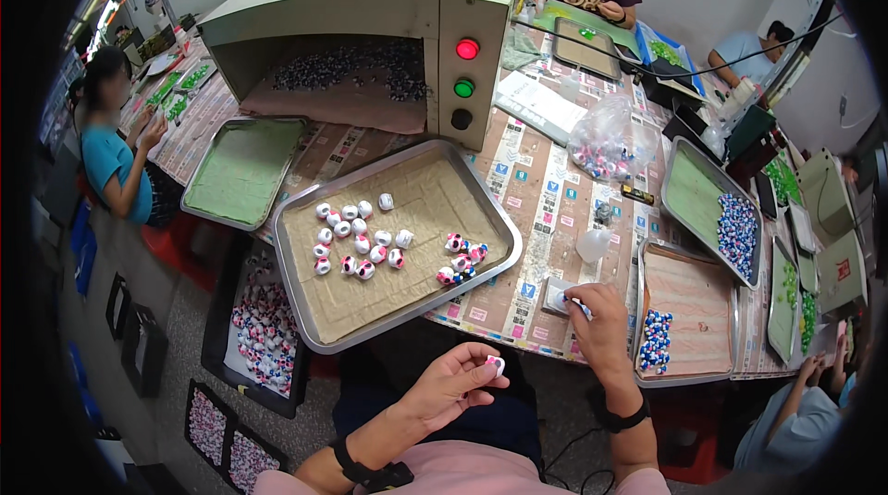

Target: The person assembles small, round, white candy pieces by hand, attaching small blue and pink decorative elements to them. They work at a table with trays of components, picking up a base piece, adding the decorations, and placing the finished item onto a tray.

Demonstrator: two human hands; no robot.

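Observation:
My left hand (450,385) is raised in front of me below the table edge, fingers pinched on a small white and pink bead-like piece (497,365). My right hand (599,321) rests at the table's front edge, its fingertips holding a thin blue tool (580,306) against a small white pad (559,295). Just ahead lies a metal tray (305,310) lined with tan cloth, carrying several white, pink and blue painted pieces (359,238) in a neat group and a smaller cluster (461,257).
A pale green box machine (370,5) with red and green lamps stands behind the tray. More trays (242,171), (686,310), (708,204) with pieces, a plastic bag (606,139), a small bottle (592,245) and floor bins (264,328) surround me. Other people work at left, far and right.

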